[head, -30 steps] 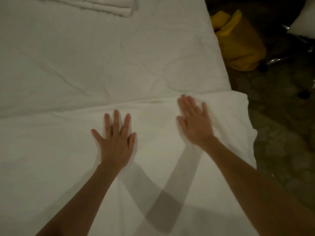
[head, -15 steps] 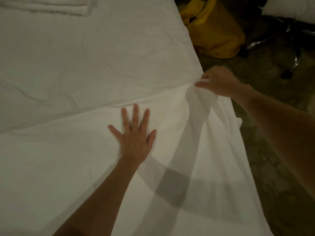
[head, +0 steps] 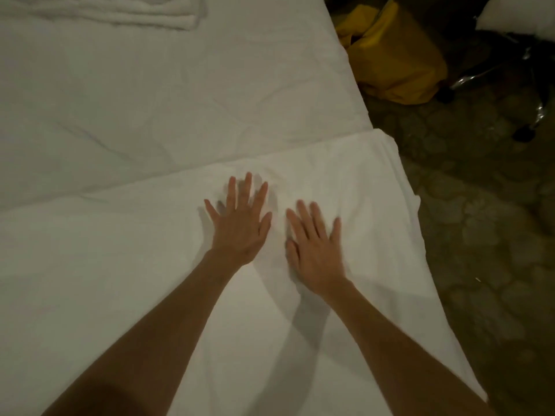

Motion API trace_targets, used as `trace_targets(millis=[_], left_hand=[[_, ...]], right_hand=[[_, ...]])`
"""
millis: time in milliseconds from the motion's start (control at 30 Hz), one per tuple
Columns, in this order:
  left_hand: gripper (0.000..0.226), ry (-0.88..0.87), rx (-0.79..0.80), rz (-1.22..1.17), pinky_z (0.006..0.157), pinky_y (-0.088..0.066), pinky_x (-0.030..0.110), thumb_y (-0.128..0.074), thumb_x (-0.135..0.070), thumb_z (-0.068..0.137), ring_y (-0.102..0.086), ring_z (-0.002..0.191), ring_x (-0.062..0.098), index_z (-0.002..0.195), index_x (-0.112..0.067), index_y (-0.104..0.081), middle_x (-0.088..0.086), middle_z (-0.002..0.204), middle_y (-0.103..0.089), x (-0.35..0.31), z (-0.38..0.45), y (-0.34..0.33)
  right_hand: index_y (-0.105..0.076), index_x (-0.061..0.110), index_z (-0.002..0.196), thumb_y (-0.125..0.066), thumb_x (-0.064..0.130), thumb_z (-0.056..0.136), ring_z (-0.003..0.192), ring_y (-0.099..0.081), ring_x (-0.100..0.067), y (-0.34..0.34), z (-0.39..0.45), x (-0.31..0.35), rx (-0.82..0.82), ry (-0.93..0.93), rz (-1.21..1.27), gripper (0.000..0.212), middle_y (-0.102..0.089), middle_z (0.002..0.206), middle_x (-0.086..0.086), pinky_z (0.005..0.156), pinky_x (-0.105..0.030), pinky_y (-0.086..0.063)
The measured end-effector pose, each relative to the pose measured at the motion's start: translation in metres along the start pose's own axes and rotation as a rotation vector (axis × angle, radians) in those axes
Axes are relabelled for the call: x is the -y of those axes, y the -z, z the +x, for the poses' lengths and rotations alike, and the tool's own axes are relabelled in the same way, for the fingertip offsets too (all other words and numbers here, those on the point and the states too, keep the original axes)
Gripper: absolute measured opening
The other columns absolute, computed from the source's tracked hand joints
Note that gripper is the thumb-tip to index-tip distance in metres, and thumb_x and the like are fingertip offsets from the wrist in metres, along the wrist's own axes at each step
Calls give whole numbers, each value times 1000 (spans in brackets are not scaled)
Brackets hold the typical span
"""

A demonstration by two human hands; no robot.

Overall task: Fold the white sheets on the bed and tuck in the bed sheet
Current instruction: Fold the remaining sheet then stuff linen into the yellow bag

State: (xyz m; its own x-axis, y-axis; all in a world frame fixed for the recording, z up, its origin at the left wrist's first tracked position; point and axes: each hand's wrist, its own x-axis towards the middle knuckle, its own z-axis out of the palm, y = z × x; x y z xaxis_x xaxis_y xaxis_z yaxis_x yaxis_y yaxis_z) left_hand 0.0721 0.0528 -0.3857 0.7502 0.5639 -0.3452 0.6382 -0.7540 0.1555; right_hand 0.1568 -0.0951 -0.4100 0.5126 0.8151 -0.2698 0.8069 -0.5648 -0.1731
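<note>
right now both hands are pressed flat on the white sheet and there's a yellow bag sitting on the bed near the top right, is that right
Not quite. The yellow bag is on the floor beside the bed, not on it, as the head view shows. The rest holds: the left hand and the right hand both lie flat with straight fingers on the white sheet.

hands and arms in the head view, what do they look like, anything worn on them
Both are bare: the left hand and right hand show no gloves, and no rings or watch are visible in the dim, slightly blurred picture. The forearms are uncovered as far as the frame edge, with no sleeve in view.
</note>
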Motion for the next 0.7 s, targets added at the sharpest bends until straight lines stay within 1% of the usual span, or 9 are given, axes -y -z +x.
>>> trace_targets(millis=[167,267,333,400,433,500,567,633,700], left_hand=[[64,50,-91,59,93,-22,78,-23,-49,93,-22,143,38,150,-23,-24,10,158,-19,60,-91,-16],[66,102,69,75,86,-31,78,-43,-49,91,-24,141,40,150,-23,-26,9,157,-21,74,-160,-49],[66,150,166,48,80,-36,77,-40,-50,87,-32,138,40,147,-22,-32,10,154,-30,74,-207,-69],[69,166,212,40,75,-38,77,-32,-52,81,-36,135,41,143,-23,-38,10,152,-35,71,-247,-79],[71,168,200,9,77,-38,76,-27,-54,81,-31,138,42,146,-25,-35,9,156,-27,68,-263,-80],[73,165,265,-4,94,-28,74,-13,-60,86,1,145,40,152,-30,0,4,159,14,66,-295,-78],[70,181,254,-15,106,-16,69,-8,-64,90,22,143,34,142,-33,27,-1,150,37,68,-326,-81],[69,236,234,-48,106,-14,69,-4,-64,88,19,145,32,140,-33,29,-2,149,37,73,-344,-74],[68,267,123,-35,104,-16,71,-13,-59,93,4,147,32,149,-30,12,0,156,22,74,-352,-57]], right_hand=[[-39,19,145,-28,38,94,141,-29,-34,-11,-60,13,113,-102,-78,56,-30,154,-8,99,-70,-28],[-28,19,150,-35,33,98,145,-15,-35,2,-60,27,157,-125,-92,55,-15,159,-8,101,-73,-20],[-12,21,153,-35,35,100,147,0,-32,16,-59,40,142,-110,-114,60,1,161,-6,106,-70,-11],[-14,22,153,-33,38,99,147,-4,-32,26,-66,68,105,-22,-138,59,-3,161,-5,106,-69,-12],[-24,22,151,-33,38,97,145,-16,-34,25,-76,84,65,17,-141,57,-15,159,-7,103,-71,-18],[-43,20,143,-29,39,91,134,-40,-35,7,-111,113,1,72,-127,57,-38,150,-8,96,-72,-27],[-35,22,146,-24,39,95,130,-47,-32,-22,-165,130,75,52,-131,54,-34,152,-7,101,-66,-25],[-23,21,149,-47,45,88,130,-45,-34,-51,-221,132,145,56,-140,70,-26,155,-9,94,-65,-34],[-34,18,143,-78,42,65,128,-48,-39,-67,-265,133,327,-21,-107,93,-38,149,-14,81,-67,-44]])
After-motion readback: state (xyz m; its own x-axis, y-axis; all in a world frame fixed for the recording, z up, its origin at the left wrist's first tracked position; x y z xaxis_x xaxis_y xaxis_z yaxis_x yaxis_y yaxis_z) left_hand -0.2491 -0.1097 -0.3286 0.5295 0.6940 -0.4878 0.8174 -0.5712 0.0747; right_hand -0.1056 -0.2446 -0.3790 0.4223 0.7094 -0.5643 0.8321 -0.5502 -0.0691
